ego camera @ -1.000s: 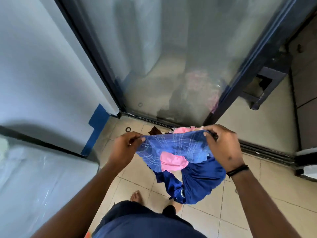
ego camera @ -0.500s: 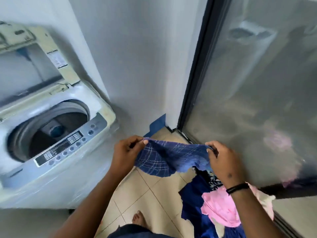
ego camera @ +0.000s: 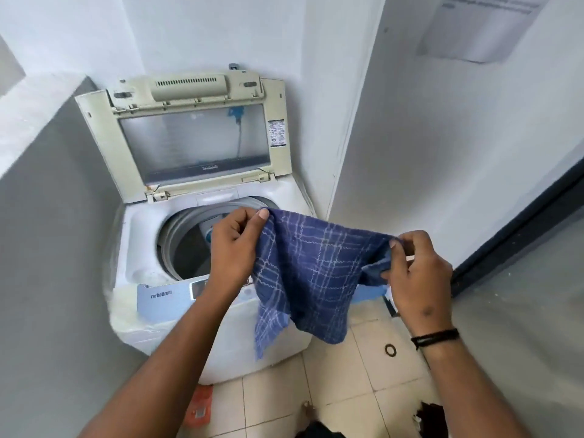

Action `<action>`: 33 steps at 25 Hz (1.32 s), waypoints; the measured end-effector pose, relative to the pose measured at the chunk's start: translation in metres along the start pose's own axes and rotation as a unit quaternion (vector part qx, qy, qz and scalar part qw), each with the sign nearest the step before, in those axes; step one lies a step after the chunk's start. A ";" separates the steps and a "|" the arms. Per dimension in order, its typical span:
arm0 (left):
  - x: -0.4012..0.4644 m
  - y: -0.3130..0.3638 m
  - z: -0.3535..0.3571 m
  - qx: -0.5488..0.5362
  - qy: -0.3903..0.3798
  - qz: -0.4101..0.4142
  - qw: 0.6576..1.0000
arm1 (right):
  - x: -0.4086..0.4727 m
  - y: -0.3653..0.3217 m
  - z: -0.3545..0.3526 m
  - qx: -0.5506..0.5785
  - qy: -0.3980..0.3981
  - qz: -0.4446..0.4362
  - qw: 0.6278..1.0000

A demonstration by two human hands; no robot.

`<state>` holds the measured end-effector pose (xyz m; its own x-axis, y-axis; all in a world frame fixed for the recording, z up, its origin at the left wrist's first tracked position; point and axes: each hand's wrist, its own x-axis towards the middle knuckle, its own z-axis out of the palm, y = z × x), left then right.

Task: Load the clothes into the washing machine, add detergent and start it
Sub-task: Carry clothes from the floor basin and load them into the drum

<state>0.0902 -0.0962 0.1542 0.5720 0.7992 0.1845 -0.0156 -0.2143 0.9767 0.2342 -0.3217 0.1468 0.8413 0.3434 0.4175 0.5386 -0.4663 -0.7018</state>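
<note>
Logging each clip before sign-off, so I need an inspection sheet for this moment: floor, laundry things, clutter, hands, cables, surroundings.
Surface: pale tiled floor, marked and a little dirty.
Job's things: washing machine with lid raised; drum open, contents not visible; blue checked cloth held in front of the opening; detergent: nothing seen.
Clutter: orange packet at the machine's foot; dark ring on the tiles; dark bundle at the bottom edge.
Hands: left hand and right hand each pinch a top corner of the cloth.
Cables: nothing seen.
Surroundings: white walls; a paper notice top right; dark door frame on the right.
</note>
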 end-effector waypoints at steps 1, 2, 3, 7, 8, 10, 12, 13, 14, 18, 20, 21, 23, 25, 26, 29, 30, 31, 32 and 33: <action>0.014 0.007 -0.006 -0.017 0.019 0.005 1.000 | 0.017 -0.011 0.011 0.027 -0.004 -0.019 0.999; 0.029 0.012 -0.009 -0.025 0.030 0.011 0.999 | 0.033 -0.023 0.020 0.049 -0.003 -0.035 0.998; 0.043 0.017 -0.011 -0.030 0.038 0.019 0.999 | 0.049 -0.032 0.030 0.068 -0.002 -0.051 0.996; 0.105 0.047 -0.020 -0.053 0.128 0.045 0.989 | 0.118 -0.079 0.073 0.156 -0.030 -0.110 0.981; 0.117 0.058 -0.023 -0.052 0.152 0.057 0.985 | 0.134 -0.089 0.082 0.176 -0.035 -0.120 0.976; 0.140 0.077 -0.032 -0.049 0.192 0.086 0.976 | 0.164 -0.110 0.096 0.217 -0.032 -0.140 0.966; 0.155 0.093 -0.044 -0.045 0.231 0.133 0.963 | 0.188 -0.132 0.105 0.266 -0.018 -0.164 0.950; 0.160 0.099 -0.050 -0.043 0.250 0.155 0.955 | 0.199 -0.142 0.109 0.281 -0.007 -0.183 0.942; 0.165 0.103 -0.055 -0.043 0.265 0.170 0.948 | 0.208 -0.151 0.114 0.292 0.002 -0.199 0.935; 0.179 0.097 -0.073 -0.030 0.296 0.182 0.937 | 0.230 -0.165 0.145 0.327 -0.008 -0.215 0.920; 0.183 0.081 -0.079 0.002 0.296 0.168 0.940 | 0.231 -0.158 0.168 0.328 -0.048 -0.207 0.921; 0.185 0.068 -0.081 0.023 0.289 0.151 0.945 | 0.230 -0.152 0.181 0.312 -0.070 -0.204 0.925; 0.190 0.033 -0.089 0.073 0.256 0.096 0.959 | 0.225 -0.135 0.209 0.261 -0.112 -0.188 0.940; 0.196 -0.009 -0.099 0.133 0.198 0.028 0.971 | 0.216 -0.117 0.238 0.210 -0.158 -0.169 0.950; 0.200 -0.031 -0.105 0.160 0.164 -0.005 0.973 | 0.212 -0.106 0.252 0.184 -0.184 -0.157 0.953; 0.203 -0.094 -0.115 0.229 0.077 -0.098 0.966 | 0.193 -0.071 0.291 0.095 -0.280 -0.114 0.949; 0.203 -0.116 -0.117 0.246 0.046 -0.125 0.960 | 0.187 -0.059 0.307 0.059 -0.317 -0.098 0.942; 0.203 -0.139 -0.118 0.262 0.010 -0.151 0.953 | 0.179 -0.045 0.324 0.025 -0.353 -0.086 0.931; 0.203 -0.162 -0.118 0.276 -0.027 -0.176 0.944 | 0.171 -0.031 0.341 -0.009 -0.386 -0.077 0.919; 0.203 -0.185 -0.118 0.290 -0.059 -0.198 0.934 | 0.164 -0.017 0.358 -0.039 -0.416 -0.070 0.906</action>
<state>0.1126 0.1724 0.0239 0.5260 0.8199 -0.2261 0.6438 -0.2103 0.7357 0.3463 0.0342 0.0200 0.4560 0.8840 -0.1031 0.6661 -0.4159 -0.6191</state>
